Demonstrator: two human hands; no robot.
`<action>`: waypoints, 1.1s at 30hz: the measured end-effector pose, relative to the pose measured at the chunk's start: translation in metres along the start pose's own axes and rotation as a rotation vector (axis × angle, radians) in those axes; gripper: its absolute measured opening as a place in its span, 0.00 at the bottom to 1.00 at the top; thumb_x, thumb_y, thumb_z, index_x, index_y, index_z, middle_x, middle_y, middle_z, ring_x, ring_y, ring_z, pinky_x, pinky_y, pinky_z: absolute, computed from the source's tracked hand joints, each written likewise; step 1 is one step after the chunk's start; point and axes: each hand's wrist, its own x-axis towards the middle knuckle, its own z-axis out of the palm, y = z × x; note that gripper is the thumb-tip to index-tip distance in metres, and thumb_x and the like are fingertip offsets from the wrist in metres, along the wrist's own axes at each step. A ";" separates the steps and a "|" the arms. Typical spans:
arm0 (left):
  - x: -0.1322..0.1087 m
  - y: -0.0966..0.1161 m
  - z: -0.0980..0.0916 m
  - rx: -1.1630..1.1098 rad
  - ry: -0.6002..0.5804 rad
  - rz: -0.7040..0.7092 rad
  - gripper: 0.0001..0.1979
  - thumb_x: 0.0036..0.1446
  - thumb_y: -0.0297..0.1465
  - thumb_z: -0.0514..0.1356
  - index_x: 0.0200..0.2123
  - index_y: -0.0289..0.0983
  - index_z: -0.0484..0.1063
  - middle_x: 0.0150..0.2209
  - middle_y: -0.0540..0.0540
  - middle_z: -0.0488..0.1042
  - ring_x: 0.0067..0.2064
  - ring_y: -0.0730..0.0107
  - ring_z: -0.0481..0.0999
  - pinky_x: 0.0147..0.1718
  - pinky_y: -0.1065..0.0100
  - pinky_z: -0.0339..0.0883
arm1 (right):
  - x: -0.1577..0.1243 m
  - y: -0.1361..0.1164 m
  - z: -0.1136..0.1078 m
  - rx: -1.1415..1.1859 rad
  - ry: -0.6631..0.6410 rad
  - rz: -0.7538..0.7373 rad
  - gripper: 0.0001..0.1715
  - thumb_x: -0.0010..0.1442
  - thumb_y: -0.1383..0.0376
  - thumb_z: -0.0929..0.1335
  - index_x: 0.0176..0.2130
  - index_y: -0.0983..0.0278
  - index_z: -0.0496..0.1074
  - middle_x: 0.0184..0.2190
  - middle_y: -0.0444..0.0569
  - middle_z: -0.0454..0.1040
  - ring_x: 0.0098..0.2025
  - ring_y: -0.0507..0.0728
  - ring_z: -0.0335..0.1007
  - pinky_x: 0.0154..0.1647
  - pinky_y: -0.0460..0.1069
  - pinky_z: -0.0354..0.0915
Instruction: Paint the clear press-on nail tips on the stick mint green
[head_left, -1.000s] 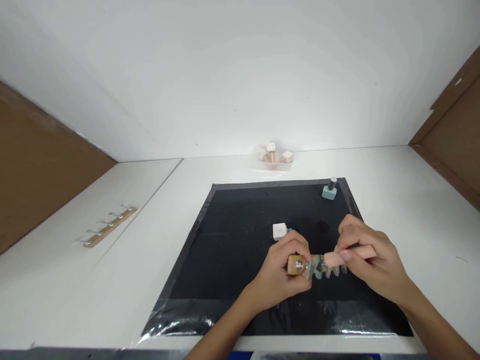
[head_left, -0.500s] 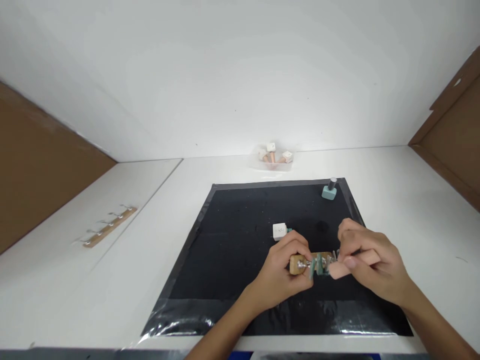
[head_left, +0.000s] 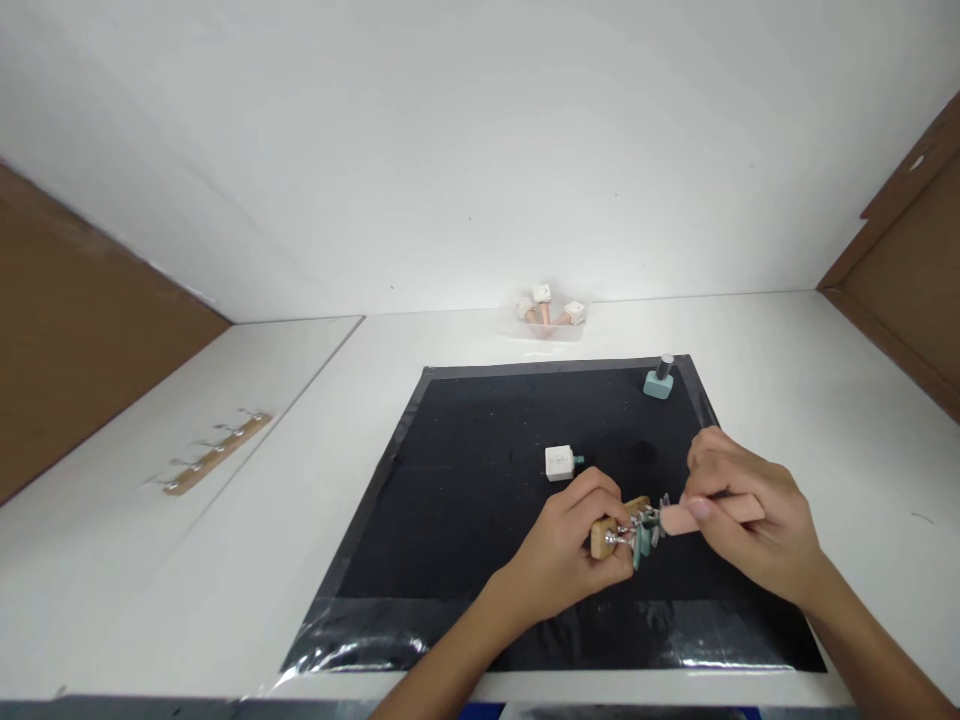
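My left hand (head_left: pixel 574 545) is closed around a wooden nail-tip stand (head_left: pixel 602 538) with metal holders. Several nail tips (head_left: pixel 643 540), some coated green and some clear, stick out from it toward the right. My right hand (head_left: pixel 746 505) pinches the long pink cap of a nail polish brush (head_left: pixel 720 513). The cap's left end points at the nail tips; the bristles are too small or hidden to make out. A white square polish bottle (head_left: pixel 559 463) with an uncapped green neck lies on the black mat (head_left: pixel 450 500), just beyond my left hand.
A teal polish bottle (head_left: pixel 658 383) with a dark cap stands at the mat's far right corner. Behind the mat, a clear box (head_left: pixel 551 333) holds several white bottles with pink caps. Another wooden stand (head_left: pixel 217 457) with metal holders lies on the white table at left.
The stand has turned in my left hand and shifted slightly right, its tips now angled more downward. My right hand has moved slightly right, and the pink cap lies more level.
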 end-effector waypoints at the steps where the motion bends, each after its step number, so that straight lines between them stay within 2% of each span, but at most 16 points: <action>1: 0.000 0.000 0.000 0.010 0.000 0.006 0.07 0.47 0.20 0.57 0.30 0.37 0.65 0.29 0.49 0.66 0.29 0.75 0.69 0.28 0.74 0.67 | 0.000 0.000 0.000 0.014 -0.028 -0.015 0.13 0.56 0.75 0.63 0.24 0.61 0.61 0.15 0.40 0.61 0.20 0.51 0.58 0.21 0.46 0.57; 4: 0.000 -0.001 0.002 0.037 0.009 0.015 0.07 0.47 0.21 0.57 0.30 0.37 0.65 0.29 0.49 0.66 0.29 0.75 0.69 0.27 0.74 0.67 | 0.001 0.000 0.002 0.002 -0.077 -0.052 0.13 0.55 0.75 0.63 0.23 0.61 0.59 0.14 0.39 0.60 0.20 0.50 0.57 0.20 0.46 0.57; 9: 0.000 0.000 0.002 0.057 0.019 0.040 0.06 0.48 0.21 0.57 0.30 0.37 0.65 0.29 0.49 0.66 0.28 0.75 0.69 0.27 0.75 0.67 | 0.001 0.001 0.002 -0.102 -0.014 -0.055 0.12 0.55 0.75 0.64 0.24 0.61 0.62 0.15 0.39 0.59 0.20 0.51 0.58 0.21 0.46 0.57; 15: 0.001 0.001 0.001 0.070 0.020 0.043 0.06 0.48 0.21 0.56 0.30 0.37 0.65 0.29 0.49 0.66 0.28 0.75 0.69 0.27 0.75 0.67 | 0.002 -0.001 0.002 -0.024 -0.043 -0.074 0.13 0.56 0.74 0.63 0.23 0.61 0.60 0.15 0.39 0.60 0.20 0.50 0.57 0.20 0.46 0.57; 21: 0.001 0.001 0.001 0.051 0.017 0.024 0.06 0.48 0.21 0.57 0.30 0.37 0.65 0.29 0.49 0.66 0.29 0.75 0.69 0.27 0.74 0.67 | 0.003 -0.001 0.001 -0.091 -0.015 -0.081 0.13 0.57 0.74 0.63 0.24 0.61 0.61 0.15 0.39 0.60 0.20 0.50 0.57 0.20 0.47 0.57; 26: 0.001 0.002 0.000 0.041 0.021 0.028 0.07 0.48 0.21 0.57 0.30 0.37 0.65 0.29 0.49 0.66 0.29 0.75 0.69 0.27 0.75 0.67 | 0.003 -0.002 0.001 -0.044 -0.072 -0.087 0.14 0.59 0.72 0.63 0.23 0.61 0.60 0.14 0.39 0.61 0.20 0.50 0.57 0.20 0.46 0.57; 31: 0.002 0.002 0.000 0.037 0.015 0.014 0.07 0.48 0.21 0.57 0.30 0.37 0.65 0.29 0.49 0.66 0.29 0.75 0.69 0.27 0.74 0.67 | 0.002 -0.002 0.002 -0.079 -0.017 -0.061 0.13 0.58 0.73 0.63 0.24 0.61 0.62 0.15 0.39 0.60 0.20 0.50 0.57 0.21 0.46 0.57; 33: 0.002 0.002 0.000 0.033 0.013 0.009 0.07 0.47 0.21 0.57 0.30 0.37 0.66 0.29 0.49 0.66 0.29 0.74 0.69 0.27 0.74 0.67 | 0.003 -0.002 0.002 -0.050 -0.032 -0.073 0.14 0.59 0.72 0.63 0.23 0.61 0.61 0.15 0.39 0.61 0.20 0.50 0.57 0.21 0.46 0.57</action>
